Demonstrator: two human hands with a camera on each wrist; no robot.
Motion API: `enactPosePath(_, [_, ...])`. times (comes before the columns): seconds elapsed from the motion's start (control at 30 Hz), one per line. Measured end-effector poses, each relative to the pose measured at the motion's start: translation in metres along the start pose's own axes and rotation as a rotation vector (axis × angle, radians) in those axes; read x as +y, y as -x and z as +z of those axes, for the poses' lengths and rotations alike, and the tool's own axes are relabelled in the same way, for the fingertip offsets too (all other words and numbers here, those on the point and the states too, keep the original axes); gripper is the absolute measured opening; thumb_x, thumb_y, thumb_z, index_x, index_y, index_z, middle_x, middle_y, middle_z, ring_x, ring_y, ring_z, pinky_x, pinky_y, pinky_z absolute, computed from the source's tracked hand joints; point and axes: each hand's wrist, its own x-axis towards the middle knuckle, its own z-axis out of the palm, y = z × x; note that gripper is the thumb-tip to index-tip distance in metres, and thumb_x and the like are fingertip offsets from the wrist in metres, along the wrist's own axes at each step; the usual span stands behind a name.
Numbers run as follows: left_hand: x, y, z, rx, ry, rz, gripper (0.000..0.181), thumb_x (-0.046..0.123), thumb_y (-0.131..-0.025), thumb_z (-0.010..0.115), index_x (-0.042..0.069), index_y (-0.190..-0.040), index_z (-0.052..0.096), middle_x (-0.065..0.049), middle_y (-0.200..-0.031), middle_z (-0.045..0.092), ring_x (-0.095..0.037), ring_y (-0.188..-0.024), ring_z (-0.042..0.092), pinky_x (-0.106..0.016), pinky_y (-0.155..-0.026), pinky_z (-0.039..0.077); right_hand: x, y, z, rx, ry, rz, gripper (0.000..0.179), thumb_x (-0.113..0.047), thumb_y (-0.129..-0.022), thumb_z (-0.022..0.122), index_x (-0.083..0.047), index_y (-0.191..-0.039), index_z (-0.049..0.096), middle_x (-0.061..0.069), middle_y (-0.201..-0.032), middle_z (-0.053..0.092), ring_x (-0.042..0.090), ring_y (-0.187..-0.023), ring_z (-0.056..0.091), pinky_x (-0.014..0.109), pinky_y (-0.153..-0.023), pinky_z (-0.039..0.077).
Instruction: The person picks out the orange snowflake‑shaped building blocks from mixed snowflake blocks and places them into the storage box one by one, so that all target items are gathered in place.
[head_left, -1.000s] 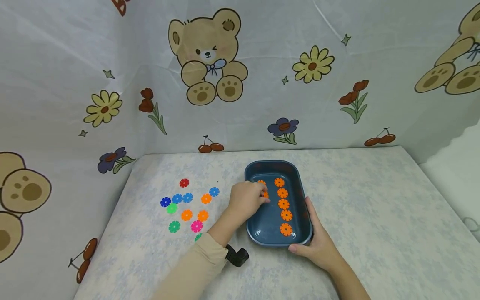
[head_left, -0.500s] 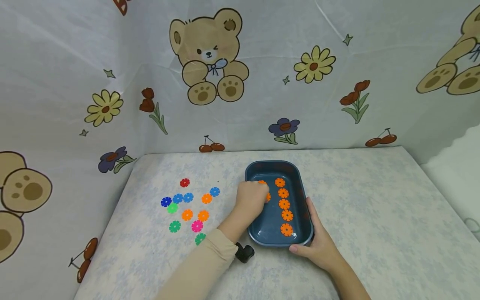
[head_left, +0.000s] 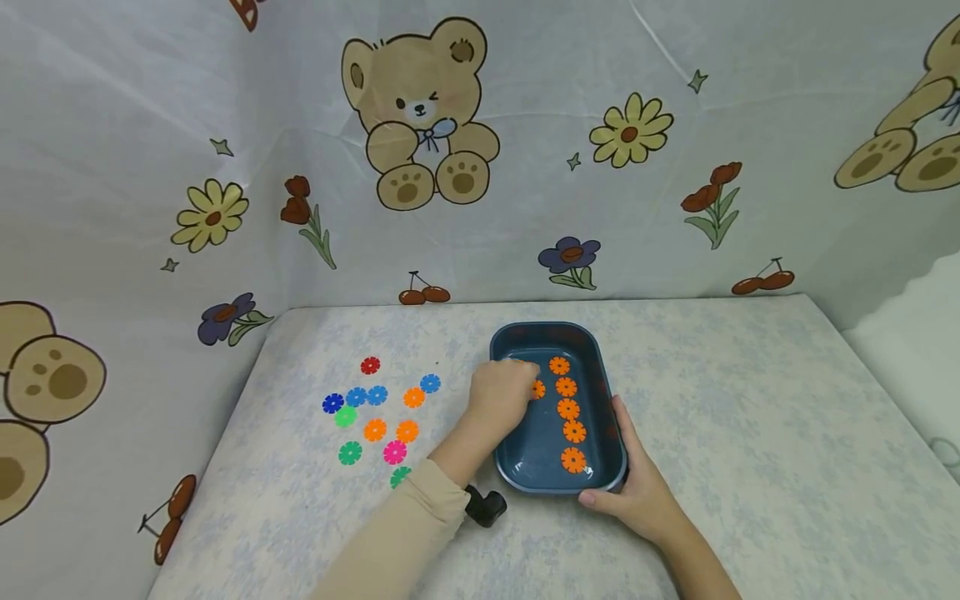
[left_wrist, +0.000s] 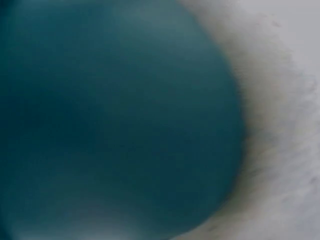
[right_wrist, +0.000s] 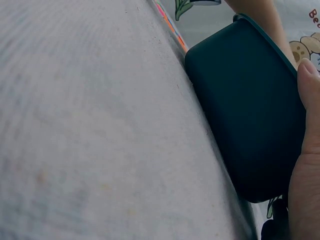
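A dark blue rectangular box [head_left: 528,458] with rounded corners stands on the table. Inside it, several orange snowflake-shaped plastic discs [head_left: 567,409] form a column on the right. My left hand [head_left: 504,392] reaches over the box's left wall with bent fingers; the fingertips are hidden behind the hand. Another orange disc [head_left: 537,389] shows right beside these fingers. My right hand [head_left: 637,487] grips the box at its near right corner, thumb along the near side. The right wrist view shows that thumb [right_wrist: 309,82] against the box's outer wall [right_wrist: 245,110].
Left of the box lie loose discs: a red one [head_left: 371,365], a pink one [head_left: 395,452], and several blue, green and orange ones. A black wrist-worn camera [head_left: 486,507] sits under the left sleeve. A bear-print cloth [head_left: 510,250] hangs behind the table.
My left hand has turned and shifted slightly right inside the box, its fingers now out of sight. The orange disc by its fingers has moved slightly right. The right hand keeps its grip.
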Motion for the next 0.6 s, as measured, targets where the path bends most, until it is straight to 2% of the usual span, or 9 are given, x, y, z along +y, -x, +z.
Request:
enactPosePath(0.13, [-0.014, 0.008, -0.023, 0.047, 0.17, -0.055, 0.033, 0.037, -0.088, 0.074, 0.026, -0.119, 0.072, 0.007, -0.115, 0.074, -0.013, -0.085, 0.072, -0.026, -0.059, 0.053, 0.0, 0.001, 0.0, 0.003, 0.008, 0.001, 0.134, -0.013, -0.065, 0.091, -0.023, -0.161, -0.002, 0.0, -0.168, 0.003, -0.009, -0.147, 0.011, -0.001, -0.103, 0.016])
enactPosePath(0.3, [-0.051, 0.035, -0.05, 0.084, 0.26, -0.159, 0.038, 0.037, -0.087, 0.076, 0.026, -0.123, 0.07, 0.004, -0.122, 0.071, -0.017, -0.079, 0.071, -0.022, -0.049, 0.043, -0.001, 0.001, 0.001, 0.0, 0.015, 0.026, 0.135, -0.014, -0.066, 0.092, -0.028, -0.16, -0.003, -0.001, -0.168, 0.004, -0.003, -0.148, 0.012, -0.001, -0.102, 0.016])
enactPosePath(0.4, [-0.08, 0.056, -0.053, 0.033, 0.271, -0.217, 0.041, 0.034, -0.086, 0.078, 0.025, -0.125, 0.069, 0.001, -0.127, 0.069, -0.019, -0.069, 0.068, -0.022, -0.047, 0.041, -0.002, 0.0, 0.001, -0.001, 0.029, 0.042, 0.134, -0.016, -0.066, 0.092, -0.033, -0.16, -0.004, 0.0, -0.168, 0.004, -0.001, -0.149, 0.012, -0.001, -0.102, 0.016])
enactPosePath(0.5, [-0.108, 0.078, -0.047, -0.066, 0.279, -0.288, 0.044, 0.03, -0.087, 0.077, 0.023, -0.129, 0.066, -0.003, -0.132, 0.065, -0.021, -0.067, 0.066, -0.025, -0.049, 0.044, -0.001, 0.001, 0.001, 0.001, 0.037, 0.045, 0.134, -0.017, -0.067, 0.092, -0.035, -0.159, -0.004, 0.002, -0.169, 0.003, -0.002, -0.149, 0.011, -0.001, -0.102, 0.015])
enactPosePath(0.6, [-0.131, 0.1, -0.036, -0.142, 0.281, -0.346, 0.046, 0.026, -0.087, 0.077, 0.02, -0.131, 0.065, -0.006, -0.134, 0.063, -0.024, -0.083, 0.069, -0.029, -0.056, 0.05, -0.001, 0.0, 0.002, -0.003, 0.025, 0.035, 0.134, -0.015, -0.067, 0.091, -0.034, -0.159, -0.004, 0.005, -0.169, 0.002, -0.004, -0.149, 0.009, -0.002, -0.102, 0.015])
